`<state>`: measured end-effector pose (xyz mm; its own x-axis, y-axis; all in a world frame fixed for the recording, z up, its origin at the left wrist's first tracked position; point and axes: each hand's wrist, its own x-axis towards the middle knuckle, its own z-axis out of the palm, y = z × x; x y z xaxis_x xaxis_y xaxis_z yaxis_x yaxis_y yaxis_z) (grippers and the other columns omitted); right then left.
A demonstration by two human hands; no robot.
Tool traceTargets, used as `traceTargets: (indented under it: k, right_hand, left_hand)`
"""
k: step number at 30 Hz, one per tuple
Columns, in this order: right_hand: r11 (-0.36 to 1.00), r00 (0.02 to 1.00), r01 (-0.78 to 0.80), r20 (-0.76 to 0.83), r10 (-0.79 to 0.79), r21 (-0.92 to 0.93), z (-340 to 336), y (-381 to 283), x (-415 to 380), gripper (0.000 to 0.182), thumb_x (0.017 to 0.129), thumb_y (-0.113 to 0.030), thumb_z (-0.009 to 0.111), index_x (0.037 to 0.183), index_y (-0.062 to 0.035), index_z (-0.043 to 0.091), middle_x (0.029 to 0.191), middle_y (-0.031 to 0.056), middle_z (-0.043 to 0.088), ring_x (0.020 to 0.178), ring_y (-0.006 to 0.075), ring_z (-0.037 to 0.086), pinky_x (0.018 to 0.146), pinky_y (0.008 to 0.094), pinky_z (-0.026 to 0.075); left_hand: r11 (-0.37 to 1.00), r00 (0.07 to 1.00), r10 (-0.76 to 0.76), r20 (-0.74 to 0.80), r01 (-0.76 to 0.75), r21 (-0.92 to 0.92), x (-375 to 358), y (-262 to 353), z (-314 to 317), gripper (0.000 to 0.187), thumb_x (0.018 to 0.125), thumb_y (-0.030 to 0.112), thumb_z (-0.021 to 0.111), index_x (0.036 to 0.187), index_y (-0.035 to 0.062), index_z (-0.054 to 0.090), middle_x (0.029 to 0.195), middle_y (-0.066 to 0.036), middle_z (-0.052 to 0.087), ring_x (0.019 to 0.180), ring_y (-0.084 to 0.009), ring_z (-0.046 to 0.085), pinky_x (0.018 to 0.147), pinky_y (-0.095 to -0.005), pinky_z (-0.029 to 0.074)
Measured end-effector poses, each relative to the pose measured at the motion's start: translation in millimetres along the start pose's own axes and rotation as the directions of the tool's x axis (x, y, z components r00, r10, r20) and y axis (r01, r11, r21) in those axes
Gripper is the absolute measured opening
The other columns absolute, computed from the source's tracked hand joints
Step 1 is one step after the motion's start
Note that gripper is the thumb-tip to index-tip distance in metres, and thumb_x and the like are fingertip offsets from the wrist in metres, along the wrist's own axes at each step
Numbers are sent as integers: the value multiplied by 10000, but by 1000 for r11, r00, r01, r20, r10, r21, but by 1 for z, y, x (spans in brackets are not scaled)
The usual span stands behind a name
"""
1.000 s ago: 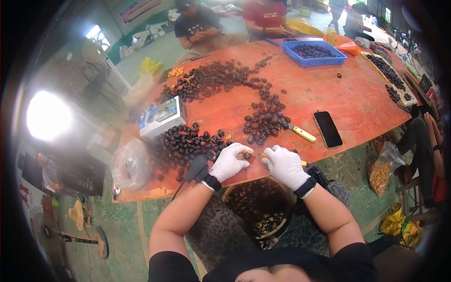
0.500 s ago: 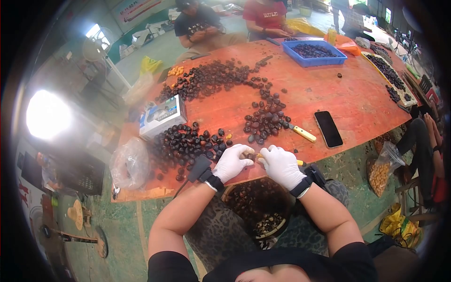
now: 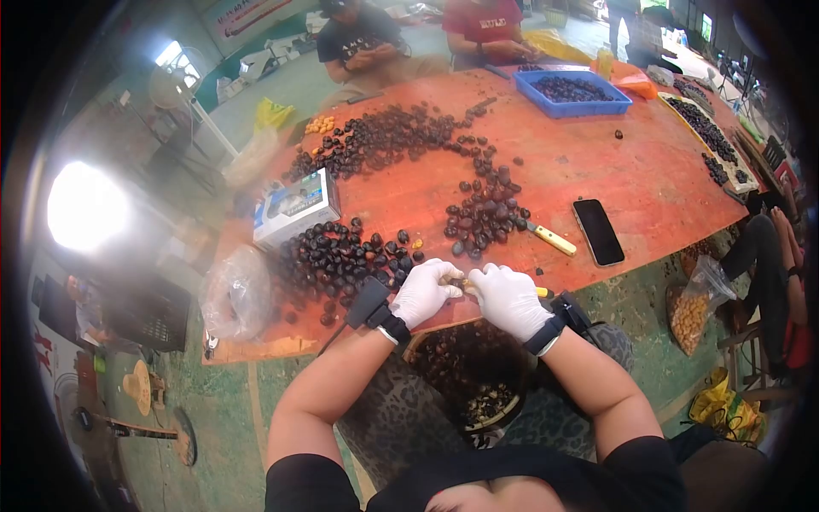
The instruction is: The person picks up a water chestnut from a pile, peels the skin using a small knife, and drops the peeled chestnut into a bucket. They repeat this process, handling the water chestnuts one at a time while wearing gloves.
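My left hand point(image 3: 422, 295), in a white glove, pinches a small brown nut point(image 3: 461, 285) at the table's near edge. Against it works my right hand point(image 3: 510, 300), also gloved, closed round a knife whose yellow handle end point(image 3: 543, 293) sticks out on the right. Its blade is mostly hidden by the fingers. A pile of dark nuts point(image 3: 341, 260) lies just beyond my left hand, and a second group of nuts point(image 3: 485, 213) sits ahead of both hands. Below, between my knees, a round container point(image 3: 510, 413) holds dark shells and paler bits.
On the red table point(image 3: 580, 162) are another knife point(image 3: 553, 240), a phone point(image 3: 599, 232), a white box point(image 3: 296, 207), a plastic bag point(image 3: 236, 294) and a blue tray point(image 3: 572, 109) of nuts. Peeled yellow nuts point(image 3: 321, 125) lie farther back. Two people sit across the table.
Both hands stay together at the nut, with only slight finger movement. The right hand has shifted a little to the left.
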<state>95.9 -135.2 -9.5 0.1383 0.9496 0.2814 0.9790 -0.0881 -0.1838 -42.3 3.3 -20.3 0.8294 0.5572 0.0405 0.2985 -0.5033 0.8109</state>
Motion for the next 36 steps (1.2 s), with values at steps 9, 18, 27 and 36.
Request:
traceTargets:
  k: [9,18,27,36]
  right_hand:
    - [997,998,-44,-48,41,-61,2,3,-4,132,865,-221,604,919,-115,548,824,79,581,756,253,646,571,385,527]
    - [999,1000,-9,-18,8,-48,3,-8,3,145,864,-211,605,928,-102,534,813,88,592,747,261,656,569,391,534]
    - [997,999,-24,19,26,-74,4,-3,-5,93,872,-182,574,907,-99,550,807,97,606,747,272,664,576,401,538]
    - [995,994,-101,39,102,-22,-7,8,-6,128,900,-225,567,937,-103,579,826,119,619,779,296,668,611,417,537]
  left_hand:
    - [967,999,25,-28,-17,254,-1,10,-4,338,697,128,844,938,-9,650,859,-126,634,772,-240,632,738,-327,519]
    - [971,999,-8,-45,19,240,0,9,-3,324,691,115,844,890,-29,633,882,-152,663,803,-273,664,744,-345,534]
    - [975,999,-28,-34,34,219,0,10,-3,319,708,124,840,918,-27,653,886,-147,675,805,-237,675,754,-332,541]
    - [967,836,104,-539,40,250,1,-32,-78,234,728,21,686,962,26,687,898,-151,696,869,-308,673,800,-384,522]
